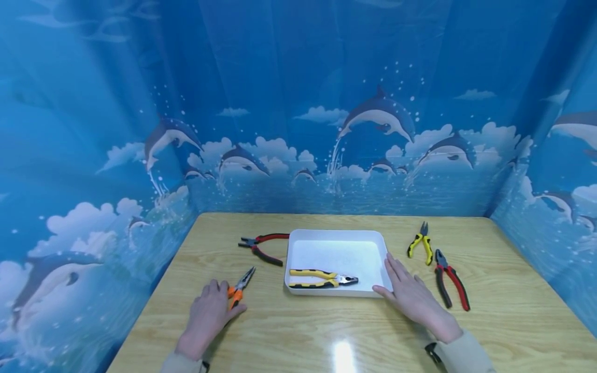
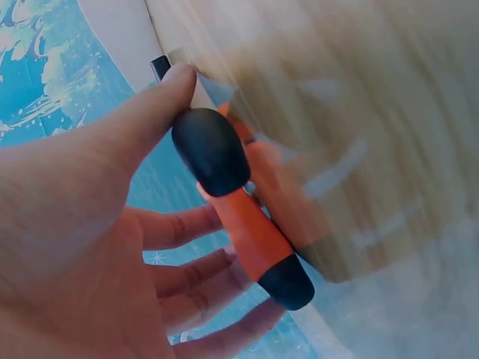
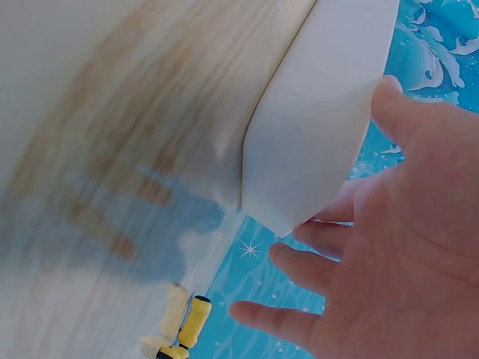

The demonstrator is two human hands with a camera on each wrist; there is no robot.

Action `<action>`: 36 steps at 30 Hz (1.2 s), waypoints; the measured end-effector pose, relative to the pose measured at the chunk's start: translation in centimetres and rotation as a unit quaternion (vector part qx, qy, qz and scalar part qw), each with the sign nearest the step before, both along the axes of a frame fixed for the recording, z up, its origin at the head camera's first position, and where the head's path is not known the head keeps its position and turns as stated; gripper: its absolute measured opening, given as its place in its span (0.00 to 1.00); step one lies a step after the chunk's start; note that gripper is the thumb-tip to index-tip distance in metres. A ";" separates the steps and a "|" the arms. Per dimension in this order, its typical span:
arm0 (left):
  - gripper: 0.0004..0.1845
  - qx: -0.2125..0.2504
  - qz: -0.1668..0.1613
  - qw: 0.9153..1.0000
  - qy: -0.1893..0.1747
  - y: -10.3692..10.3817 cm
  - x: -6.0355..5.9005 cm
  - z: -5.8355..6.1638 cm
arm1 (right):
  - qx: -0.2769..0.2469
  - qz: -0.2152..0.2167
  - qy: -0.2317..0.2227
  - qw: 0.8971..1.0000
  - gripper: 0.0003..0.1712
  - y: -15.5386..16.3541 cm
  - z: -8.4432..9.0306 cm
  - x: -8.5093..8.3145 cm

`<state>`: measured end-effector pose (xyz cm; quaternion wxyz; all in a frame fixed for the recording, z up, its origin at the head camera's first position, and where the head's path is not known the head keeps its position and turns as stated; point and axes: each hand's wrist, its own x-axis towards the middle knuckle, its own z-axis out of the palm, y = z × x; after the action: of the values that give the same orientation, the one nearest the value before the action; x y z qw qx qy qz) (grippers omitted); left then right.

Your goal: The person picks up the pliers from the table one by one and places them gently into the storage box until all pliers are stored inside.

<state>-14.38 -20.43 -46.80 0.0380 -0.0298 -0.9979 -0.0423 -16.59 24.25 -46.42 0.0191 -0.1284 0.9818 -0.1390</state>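
Note:
Needle-nose pliers with orange and black handles (image 1: pixel 237 296) lie on the table at the left, jaws pointing away. My left hand (image 1: pixel 208 313) is beside them, thumb and fingers spread around the handles; in the left wrist view the fingers are loosely bent behind the orange handle (image 2: pixel 251 232). A white tray (image 1: pixel 336 234) stands in the middle, holding yellow-and-black combination pliers (image 1: pixel 322 278). At its front right corner is my right hand (image 1: pixel 412 298), with fingers extended along the outside and the thumb near the rim. The right wrist view shows the tray wall (image 3: pixel 314 112) next to the thumb.
Red-and-black pliers (image 1: pixel 266 245) lie left of the tray, one handle reaching its wall. On the right are small yellow-and-black pliers (image 1: pixel 422 243) and red-handled pliers (image 1: pixel 450 280). A blue dolphin-print curtain (image 1: pixel 298 103) surrounds the wooden table (image 1: pixel 289 336).

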 end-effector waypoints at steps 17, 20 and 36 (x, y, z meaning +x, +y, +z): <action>0.27 0.000 0.010 1.000 0.009 0.3 0.1 0.1 | -0.001 0.000 0.001 1.000 0.50 0.0 0.1 0.1; 0.26 -0.005 0.008 1.000 0.004 0.2 -0.1 0.1 | -0.001 -0.001 0.002 1.000 0.50 0.0 0.0 0.0; 0.19 0.004 -0.001 0.994 0.106 0.1 -0.6 -0.1 | 0.000 -0.001 0.006 1.000 0.50 0.0 0.0 0.0</action>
<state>-14.97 -20.32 -46.89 0.1440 -0.0349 -0.9880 -0.0431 -16.63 24.23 -46.42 0.0135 -0.1285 0.9819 -0.1386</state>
